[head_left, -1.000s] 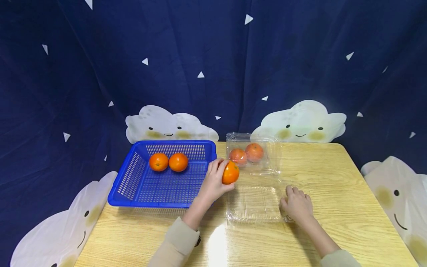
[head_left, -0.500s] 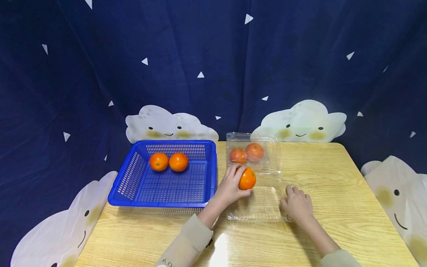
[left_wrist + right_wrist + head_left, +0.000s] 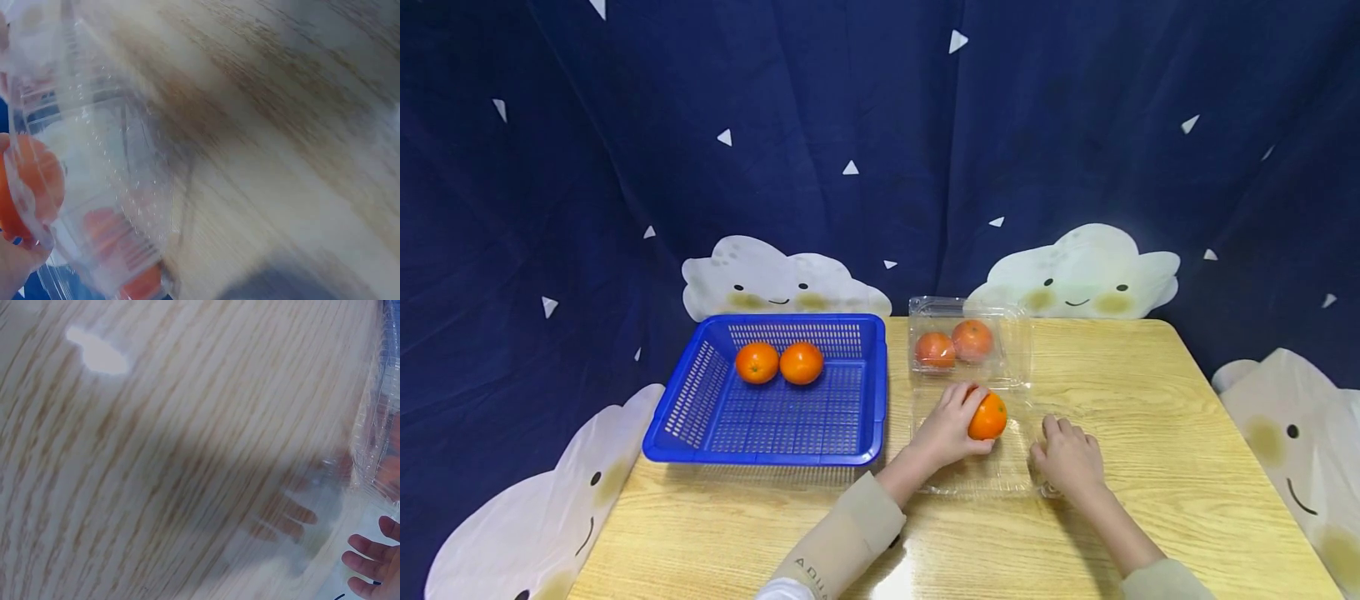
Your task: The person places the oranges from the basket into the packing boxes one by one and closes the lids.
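My left hand [image 3: 949, 429] grips an orange [image 3: 991, 417], its fingers over the top and the thumb below. Beneath the orange is the near half of a clear hinged plastic container [image 3: 1000, 482]. The container's far half holds two oranges, one of them the left orange [image 3: 935, 351], seen through the plastic. In the left wrist view the gripped orange [image 3: 39, 178] shows through the container's wall. My right hand [image 3: 1070, 461] rests at the container's right edge with relaxed fingers. The right wrist view shows its fingers [image 3: 369, 562] spread near the clear rim.
A blue plastic basket [image 3: 767, 459] stands at the left, with two oranges [image 3: 778, 364] near its back wall. The wooden table [image 3: 1150, 400] reaches back to a dark blue curtain [image 3: 880, 125] with clouds and triangles on it.
My left hand has carried the orange rightward and slightly nearer, from beside the basket to over the container's near half. The right hand has stayed at the container's right edge.
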Tool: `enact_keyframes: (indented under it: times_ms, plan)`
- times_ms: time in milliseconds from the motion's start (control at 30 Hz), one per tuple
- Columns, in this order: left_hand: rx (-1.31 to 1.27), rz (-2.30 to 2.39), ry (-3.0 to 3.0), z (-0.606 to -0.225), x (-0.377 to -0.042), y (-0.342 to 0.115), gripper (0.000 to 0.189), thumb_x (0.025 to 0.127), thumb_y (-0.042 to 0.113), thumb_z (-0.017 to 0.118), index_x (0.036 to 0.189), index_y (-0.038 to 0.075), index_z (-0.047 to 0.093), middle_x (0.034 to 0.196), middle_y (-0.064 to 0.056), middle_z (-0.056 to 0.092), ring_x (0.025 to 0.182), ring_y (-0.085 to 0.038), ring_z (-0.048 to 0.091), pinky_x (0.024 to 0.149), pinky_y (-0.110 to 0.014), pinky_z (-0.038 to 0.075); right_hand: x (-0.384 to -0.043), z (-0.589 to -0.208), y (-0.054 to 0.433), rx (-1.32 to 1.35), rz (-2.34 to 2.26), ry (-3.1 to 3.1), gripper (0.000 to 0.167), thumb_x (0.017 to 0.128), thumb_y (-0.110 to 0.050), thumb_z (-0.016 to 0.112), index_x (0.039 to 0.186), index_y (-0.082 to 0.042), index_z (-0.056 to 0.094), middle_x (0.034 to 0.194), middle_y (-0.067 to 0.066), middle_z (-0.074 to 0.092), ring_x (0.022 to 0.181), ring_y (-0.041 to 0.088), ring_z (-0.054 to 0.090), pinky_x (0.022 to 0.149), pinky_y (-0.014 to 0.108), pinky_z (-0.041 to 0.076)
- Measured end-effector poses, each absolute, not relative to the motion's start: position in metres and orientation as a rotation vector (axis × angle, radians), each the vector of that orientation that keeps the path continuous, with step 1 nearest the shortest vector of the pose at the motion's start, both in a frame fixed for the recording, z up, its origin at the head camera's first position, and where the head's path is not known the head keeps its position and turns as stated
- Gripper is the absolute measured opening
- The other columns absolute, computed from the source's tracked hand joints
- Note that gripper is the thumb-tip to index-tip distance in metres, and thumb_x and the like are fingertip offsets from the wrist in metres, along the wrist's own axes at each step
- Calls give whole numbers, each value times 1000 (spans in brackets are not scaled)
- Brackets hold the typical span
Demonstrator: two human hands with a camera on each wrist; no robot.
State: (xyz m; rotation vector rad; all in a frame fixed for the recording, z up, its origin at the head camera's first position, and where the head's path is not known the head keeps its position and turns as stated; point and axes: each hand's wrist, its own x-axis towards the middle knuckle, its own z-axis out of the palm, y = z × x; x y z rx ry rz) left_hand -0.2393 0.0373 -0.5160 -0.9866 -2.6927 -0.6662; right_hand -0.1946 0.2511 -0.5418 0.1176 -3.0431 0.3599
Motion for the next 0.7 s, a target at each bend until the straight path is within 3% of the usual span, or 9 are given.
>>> enact_keyframes:
  times_ms: [433,700]
  plan:
    - [-1067,-511,-2772,-524,-238,64,72,68,42,73,128,15,44,124,-5,43,109,-18,45,91,-22,40,-196,-543,250,84,351,-3047,29,82,-24,57,97,-1,50,95,20,56,85,42,54,74,57,38]
    - [-1061,-502,-2833,-527,-240,75,74,70,43,72,131,15,42,127,-4,42,112,-16,44,94,-21,38,-196,-542,250,88,342,-3051,28,81,-25,59,94,-2,49,90,17,55,82,39,54,72,56,39]
